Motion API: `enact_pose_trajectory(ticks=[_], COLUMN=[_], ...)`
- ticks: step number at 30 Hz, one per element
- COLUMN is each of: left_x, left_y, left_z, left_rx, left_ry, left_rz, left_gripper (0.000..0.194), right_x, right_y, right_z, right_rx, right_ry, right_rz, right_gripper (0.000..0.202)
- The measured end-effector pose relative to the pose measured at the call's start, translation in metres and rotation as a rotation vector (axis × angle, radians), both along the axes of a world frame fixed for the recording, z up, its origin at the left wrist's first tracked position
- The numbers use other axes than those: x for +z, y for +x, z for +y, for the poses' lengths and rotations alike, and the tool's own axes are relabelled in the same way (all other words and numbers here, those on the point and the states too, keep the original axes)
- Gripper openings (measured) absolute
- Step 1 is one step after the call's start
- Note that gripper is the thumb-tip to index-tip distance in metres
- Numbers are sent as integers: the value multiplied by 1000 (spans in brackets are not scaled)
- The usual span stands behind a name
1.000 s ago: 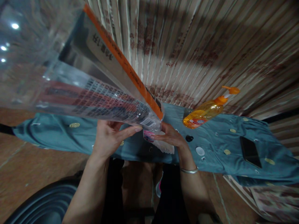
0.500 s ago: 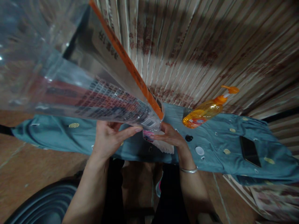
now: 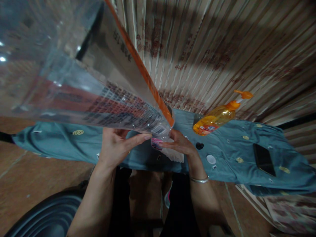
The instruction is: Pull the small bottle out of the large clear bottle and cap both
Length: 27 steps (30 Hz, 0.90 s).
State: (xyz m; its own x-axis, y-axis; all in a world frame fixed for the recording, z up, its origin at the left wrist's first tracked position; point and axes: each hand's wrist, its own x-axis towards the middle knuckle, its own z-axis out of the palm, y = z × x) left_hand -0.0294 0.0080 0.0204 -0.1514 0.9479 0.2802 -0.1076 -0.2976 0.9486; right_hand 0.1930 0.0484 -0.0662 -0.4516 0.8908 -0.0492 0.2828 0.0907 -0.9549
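A large clear plastic bottle with an orange strip, dense print and a barcode slants down from the upper left, its near end very close to the camera. My left hand holds it from below, thumb along its lower end and fingers hidden behind. Around the lower end and a small pink-labelled thing beneath it, my right hand is closed. A white, ruffled-edged piece shows under that hand; I cannot tell whether it belongs to the pink-labelled thing. Where bottle and pink-labelled thing meet is mostly hidden.
On the teal patterned cloth lie a small black piece, a white disc and a phone. An orange pump bottle stands near the pleated curtain. A dark ribbed round object is at lower left.
The upper part of the large clear bottle has swung slightly to the right. Both hands keep nearly the same place and grip.
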Motion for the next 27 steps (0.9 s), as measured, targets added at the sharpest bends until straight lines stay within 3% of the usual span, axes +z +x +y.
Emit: enact_pose_trajectory(ticks=[14,27], left_x=[-1,-9], left_y=[2,-7], left_z=[1,9], left_rx=[-12,-32], left_ry=[31,-59], left_rz=[-37,-109], left_gripper=[38,36], right_x=[0,3], right_y=[-1,4], right_z=[0,-2], right_rx=[-4,-14], right_ry=[-13,-26], right_rz=[-6,40], right_gripper=[55,55])
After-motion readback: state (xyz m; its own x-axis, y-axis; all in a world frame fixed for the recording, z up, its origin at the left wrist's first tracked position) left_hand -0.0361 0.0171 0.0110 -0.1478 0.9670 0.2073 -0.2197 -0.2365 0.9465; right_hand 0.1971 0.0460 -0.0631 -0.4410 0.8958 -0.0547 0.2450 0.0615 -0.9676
